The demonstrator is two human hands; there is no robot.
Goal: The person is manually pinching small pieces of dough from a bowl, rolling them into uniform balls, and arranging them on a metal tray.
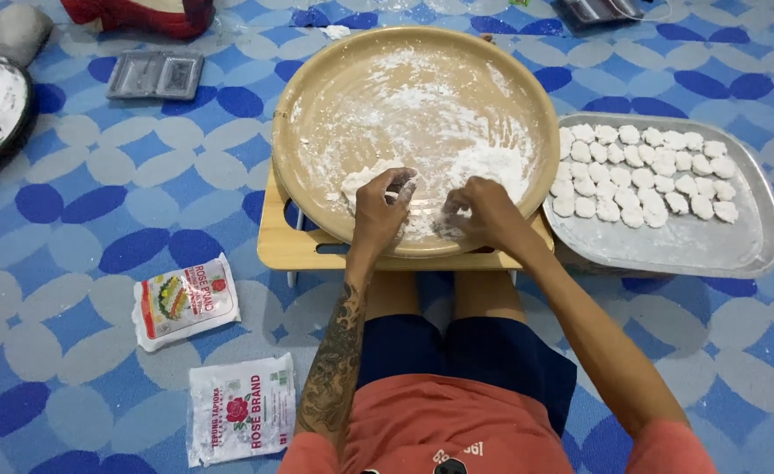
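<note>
We are pinching white dough (365,178) with our left hand (381,209), fingers clamped; our right hand (483,213) is curling just beside, at the round tray's (316,83) near edge.

Two flour packets (187,302) (241,408) lie on the blue patterned mat (97,202), a grey plastic tray (156,75) farther off.

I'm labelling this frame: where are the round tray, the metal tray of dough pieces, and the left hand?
round tray (316,105), head view, bare left rim.
metal tray (694,250), head view, bare floor near front.
left hand (383,204), head view, back of hand.
</note>
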